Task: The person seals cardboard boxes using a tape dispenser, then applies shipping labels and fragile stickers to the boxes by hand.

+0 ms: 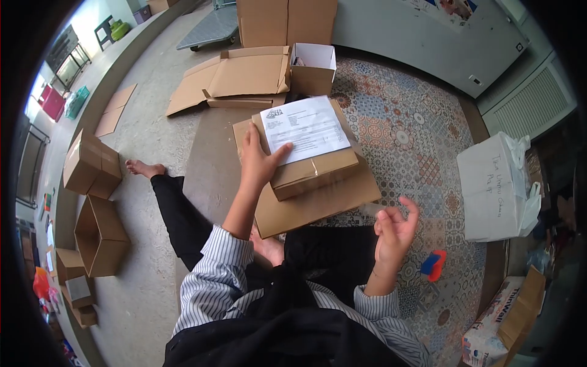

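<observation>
A closed cardboard box [315,177] lies on a larger flat cardboard piece [318,205] in front of me. On its top rests a printed white sheet [306,128]. My left hand [260,156] grips the box's left side, with the thumb pressing on the sheet's lower left edge. To the right of the box, my right hand [394,235] is raised, its thumb and index finger pinched on what looks like a strip of clear tape [369,210]. The strip is faint against the patterned floor.
Open cardboard [247,73] and a white-lined box [313,79] lie beyond. Brown boxes [92,165] stand at left. A blue and red tape dispenser [433,265] is on the floor at right, near a white bagged box [492,189]. My legs flank the work.
</observation>
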Available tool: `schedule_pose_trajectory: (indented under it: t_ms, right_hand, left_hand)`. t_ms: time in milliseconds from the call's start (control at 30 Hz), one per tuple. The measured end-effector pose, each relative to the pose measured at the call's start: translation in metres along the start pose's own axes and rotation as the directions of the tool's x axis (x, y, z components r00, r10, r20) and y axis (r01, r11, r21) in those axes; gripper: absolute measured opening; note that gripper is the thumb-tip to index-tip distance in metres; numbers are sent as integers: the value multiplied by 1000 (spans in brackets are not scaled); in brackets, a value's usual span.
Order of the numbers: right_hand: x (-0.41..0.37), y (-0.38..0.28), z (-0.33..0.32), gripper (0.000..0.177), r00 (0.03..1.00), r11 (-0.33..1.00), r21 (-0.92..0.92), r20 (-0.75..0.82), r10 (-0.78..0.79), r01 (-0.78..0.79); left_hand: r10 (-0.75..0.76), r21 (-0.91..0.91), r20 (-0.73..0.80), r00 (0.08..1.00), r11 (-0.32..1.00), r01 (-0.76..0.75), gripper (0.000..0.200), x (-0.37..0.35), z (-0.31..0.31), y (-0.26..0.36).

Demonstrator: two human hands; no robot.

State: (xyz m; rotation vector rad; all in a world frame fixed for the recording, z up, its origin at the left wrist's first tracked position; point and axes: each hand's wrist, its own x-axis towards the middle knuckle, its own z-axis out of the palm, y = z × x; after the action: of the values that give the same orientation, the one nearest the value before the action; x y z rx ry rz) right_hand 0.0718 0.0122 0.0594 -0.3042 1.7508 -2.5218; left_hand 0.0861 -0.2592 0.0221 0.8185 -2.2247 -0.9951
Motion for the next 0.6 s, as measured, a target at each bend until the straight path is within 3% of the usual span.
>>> schedule_pose_trajectory:
  t_ms: [67, 133, 200, 300, 333, 367, 400, 433, 467, 533, 567, 600]
  right_hand:
    - [3, 4, -1, 39, 1000, 1000, 6, -6, -6, 6]
    - [5, 6, -1, 37, 999, 999, 40, -43, 24, -22]
    - [8, 7, 0, 36, 999, 999, 46, -41, 15, -13]
    - [11, 8, 0, 36, 999, 997, 67, -42, -23, 26]
    - [12, 9, -3, 36, 998, 998, 59, -53, -31, 34]
    - [12, 10, -6, 35, 997, 998, 50, -65, -40, 43]
    - [13, 11, -8, 35, 997, 998, 50, -60, -42, 45]
    - [14, 11, -10, 35, 997, 998, 50, -73, -35, 38]
    - [14, 12, -13, 35, 996, 998, 49, -88, -25, 29]
    - [16, 14, -14, 35, 996, 1000, 15, -90, -24, 26]
    - [17, 16, -14, 35, 995, 999, -14, -95, -31, 30]
    - [18, 19, -12, 35, 995, 1000, -12, -97, -29, 28]
  left_hand:
    - [27, 24, -58, 998, 999, -25, 77, -5, 0, 3]
    - [128, 326, -47, 991, 940, -106, 79, -13, -8, 16]
    - [104, 298, -11, 994, 950, -96, 81, -16, -13, 18]
    - [-42, -152, 57, 998, 987, 50, 80, -26, -15, 3]
    - [-43, -154, 48, 998, 987, 50, 80, -31, -18, -2]
    - [-93, -438, 102, 990, 890, 129, 81, -35, -23, -8]
    - [-123, -677, 171, 978, 706, 207, 82, -39, -28, -10]
    - [-162, -642, 131, 978, 738, 208, 69, -45, -35, -9]
    - [-165, -642, 130, 978, 737, 210, 69, -46, -41, -13]
    - [-233, -592, 232, 945, 737, 327, 50, -51, -56, -16]
    - [-178, -739, 161, 971, 631, 238, 35, -56, -59, -12]
    - [-177, -736, 162, 971, 633, 239, 35, -60, -66, -8]
